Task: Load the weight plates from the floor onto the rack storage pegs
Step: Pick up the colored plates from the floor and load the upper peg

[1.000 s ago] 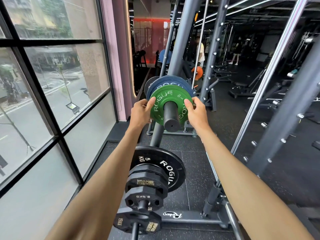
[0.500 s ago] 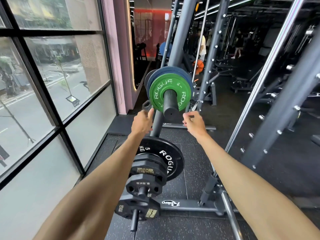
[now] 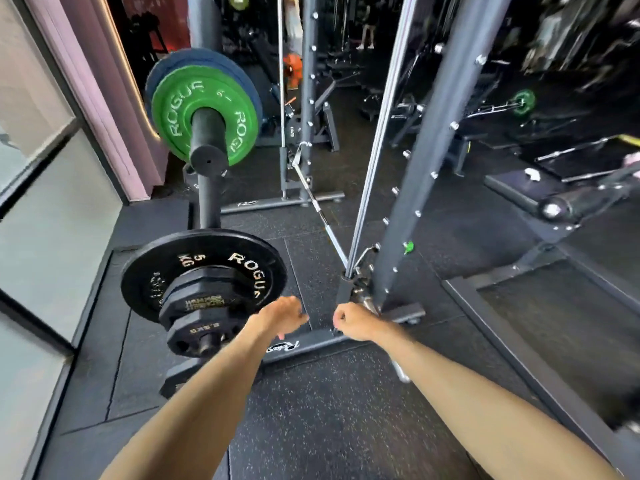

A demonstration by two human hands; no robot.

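Rubber floor, dark, speckled, no loose plates seen on it in this view. Grey rack upright leans across the right of frame. Its base bar lies flat on the floor.

Storage post stands left of centre, near the window, and carries two pegs.

Upper peg: long axis horizontal, free end points at the camera. It holds a blue plate at the back and a green plate in front, touching. Both are upright on edge, faces toward the camera, with bare peg sticking out past the green one.

Lower peg: same heading, mostly hidden by its load. It holds a black 5 kg plate at the back, then a mid black plate, then a small black plate outermost. They are stacked face to face, upright, tilted slightly in the wide-angle view.

Left hand is low, just beside the lower stack and not touching it. Its grip is slack, fingers hanging, holding nothing. Right hand is over the base bar, near the left hand. Its grip is loosely curled and holds nothing; blurred.
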